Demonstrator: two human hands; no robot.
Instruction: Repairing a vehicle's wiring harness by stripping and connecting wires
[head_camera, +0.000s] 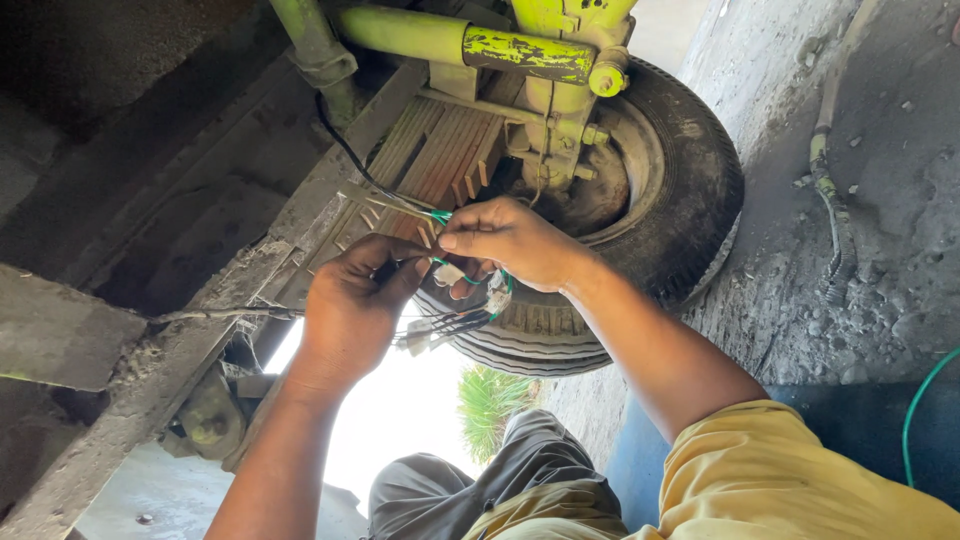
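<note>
Underside of a vehicle, seen from below in daylight.

A worn black rubber tyre (690, 190) sits on a rusty hub beside chipped yellow-green painted metal arms (470, 40). A dirty grey steel frame rail (150, 370) runs diagonally past ribbed brown wooden slats (440, 150). Rough grey concrete (880, 200) fills the right side. Bright sunlight pours through the gap below, where a tuft of green grass (490, 400) shows.

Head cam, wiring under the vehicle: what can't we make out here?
- Wire bundle: the ends and connector details are too small, partly covered by the left hand and right hand.
- Black cable: its upper end disappears behind the yellow-green frame.
- Tyre: its lower part is hidden by the right forearm.
- Gap below the hands: overexposed white.
</note>
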